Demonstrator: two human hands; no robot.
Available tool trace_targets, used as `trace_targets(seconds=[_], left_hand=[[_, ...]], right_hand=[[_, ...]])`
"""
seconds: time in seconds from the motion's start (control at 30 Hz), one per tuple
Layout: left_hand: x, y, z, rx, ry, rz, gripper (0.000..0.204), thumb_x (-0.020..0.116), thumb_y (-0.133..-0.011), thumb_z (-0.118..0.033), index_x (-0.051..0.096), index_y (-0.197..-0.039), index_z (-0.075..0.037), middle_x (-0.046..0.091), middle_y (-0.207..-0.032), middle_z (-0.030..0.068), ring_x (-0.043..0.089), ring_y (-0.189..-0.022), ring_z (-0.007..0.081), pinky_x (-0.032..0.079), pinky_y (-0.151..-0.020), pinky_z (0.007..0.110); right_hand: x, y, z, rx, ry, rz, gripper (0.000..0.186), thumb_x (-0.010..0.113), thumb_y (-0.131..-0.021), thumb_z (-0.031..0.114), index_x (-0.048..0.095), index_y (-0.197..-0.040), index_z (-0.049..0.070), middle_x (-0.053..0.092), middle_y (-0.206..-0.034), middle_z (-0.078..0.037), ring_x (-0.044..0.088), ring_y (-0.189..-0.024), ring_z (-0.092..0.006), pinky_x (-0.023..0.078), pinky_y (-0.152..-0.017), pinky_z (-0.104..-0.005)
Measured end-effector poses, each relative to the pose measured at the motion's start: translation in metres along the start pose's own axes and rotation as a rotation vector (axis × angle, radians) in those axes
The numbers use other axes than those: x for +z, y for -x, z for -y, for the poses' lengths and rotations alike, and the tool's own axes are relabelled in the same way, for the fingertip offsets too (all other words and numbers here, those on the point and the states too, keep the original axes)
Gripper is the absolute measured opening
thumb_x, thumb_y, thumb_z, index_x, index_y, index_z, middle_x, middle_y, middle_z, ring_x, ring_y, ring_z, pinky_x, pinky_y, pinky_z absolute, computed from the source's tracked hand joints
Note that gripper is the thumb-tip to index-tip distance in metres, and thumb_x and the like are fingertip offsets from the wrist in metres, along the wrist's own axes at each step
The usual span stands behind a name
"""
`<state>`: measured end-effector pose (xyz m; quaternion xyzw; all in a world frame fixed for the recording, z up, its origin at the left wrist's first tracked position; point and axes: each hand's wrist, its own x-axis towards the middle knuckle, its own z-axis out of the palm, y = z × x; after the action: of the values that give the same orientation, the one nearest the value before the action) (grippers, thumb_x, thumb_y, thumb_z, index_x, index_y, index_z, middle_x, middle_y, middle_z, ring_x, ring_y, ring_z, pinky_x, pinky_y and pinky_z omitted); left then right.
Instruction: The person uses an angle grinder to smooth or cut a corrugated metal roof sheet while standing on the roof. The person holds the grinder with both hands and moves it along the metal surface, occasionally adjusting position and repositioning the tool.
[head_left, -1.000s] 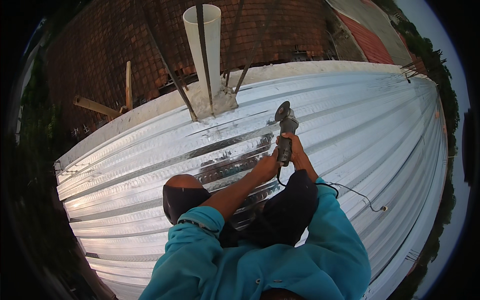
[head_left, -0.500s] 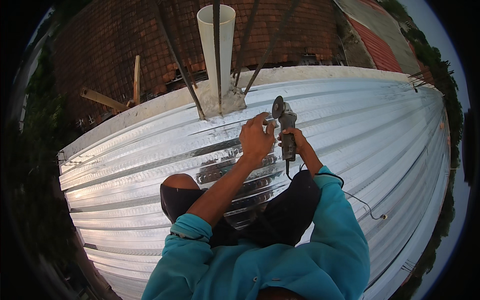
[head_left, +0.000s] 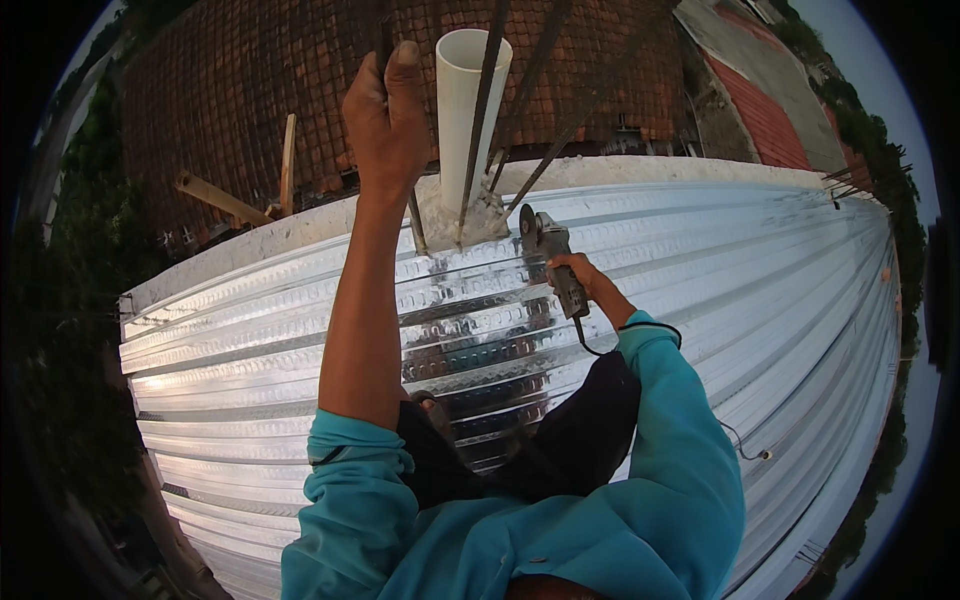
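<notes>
Ridged silver metal roofing point(head_left: 640, 260): left of a white plastic pipe point(head_left: 467, 110), my left hand point(head_left: 388, 128) grips a dark steel rod point(head_left: 418, 226); below-right of the pipe, my right hand point(head_left: 577, 270) clasps a grey grinder point(head_left: 553, 240), best held firmly.

Brown tiled roof point(head_left: 250, 100) is spreading from 10 to 1 o'clock. Two wooden beams point(head_left: 222, 199) are jutting at 10 o'clock, one slanting, one standing nearly upright. Pale concrete ledge point(head_left: 700, 172) is curving from 9 to 2 o'clock, bordering ribbed silvery metal sheeting point(head_left: 230, 355). Red roof point(head_left: 757, 115) is lying at 2 o'clock. Dark trees point(head_left: 75, 330) are standing at 9 o'clock.
</notes>
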<state>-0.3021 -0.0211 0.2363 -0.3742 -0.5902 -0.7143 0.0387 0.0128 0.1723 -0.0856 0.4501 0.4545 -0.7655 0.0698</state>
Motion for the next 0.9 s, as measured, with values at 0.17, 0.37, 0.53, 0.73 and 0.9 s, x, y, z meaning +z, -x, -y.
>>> trace_targets(seconds=[0.17,0.37,0.53,0.73,0.9], left_hand=[[0.007,0.001,0.004,0.077,0.053,-0.037,0.042,0.058,-0.105,-0.041,0.059,-0.084,-0.005,0.052,-0.068,-0.0035,0.044,-0.065,0.0052,0.037,-0.056,0.026],[0.002,-0.002,0.009,0.132,-0.034,-0.08,0.043,0.06,-0.104,-0.04,0.063,-0.088,-0.001,0.057,-0.064,0.0027,0.049,-0.063,0.0081,0.044,-0.056,0.029],[0.008,-0.003,0.001,0.157,-0.009,-0.1,0.043,0.062,-0.103,-0.041,0.065,-0.091,0.0,0.057,-0.063,0.0028,0.049,-0.061,0.008,0.044,-0.055,0.029],[0.007,-0.001,0.006,0.135,0.009,-0.079,0.04,0.057,-0.106,-0.04,0.06,-0.087,-0.004,0.047,-0.066,-0.0057,0.04,-0.064,0.0051,0.032,-0.055,0.027],[0.005,-0.005,0.011,0.213,-0.065,-0.101,0.041,0.059,-0.105,-0.04,0.061,-0.088,-0.003,0.047,-0.064,-0.0041,0.04,-0.062,0.0054,0.032,-0.054,0.026]], right_hand=[[0.013,0.0,0.007,0.041,0.074,-0.075,0.032,0.075,-0.081,0.026,0.069,-0.095,-0.003,0.069,-0.077,-0.014,0.067,-0.059,-0.0246,0.057,-0.056,-0.0396],[0.024,0.003,0.011,0.022,0.06,-0.059,0.033,0.076,-0.08,0.025,0.069,-0.095,-0.003,0.069,-0.076,-0.014,0.067,-0.059,-0.0248,0.057,-0.056,-0.0395],[0.025,-0.002,0.012,0.043,0.098,-0.103,0.032,0.076,-0.079,0.025,0.069,-0.092,-0.003,0.069,-0.075,-0.014,0.067,-0.058,-0.0242,0.058,-0.055,-0.0389],[0.031,0.002,0.015,0.005,0.091,-0.096,0.031,0.077,-0.078,0.026,0.07,-0.089,-0.002,0.069,-0.074,-0.014,0.067,-0.057,-0.0236,0.059,-0.054,-0.0387],[0.031,0.001,0.016,0.024,0.09,-0.101,0.032,0.077,-0.078,0.025,0.069,-0.092,-0.002,0.069,-0.075,-0.014,0.067,-0.058,-0.0236,0.059,-0.054,-0.0391]])
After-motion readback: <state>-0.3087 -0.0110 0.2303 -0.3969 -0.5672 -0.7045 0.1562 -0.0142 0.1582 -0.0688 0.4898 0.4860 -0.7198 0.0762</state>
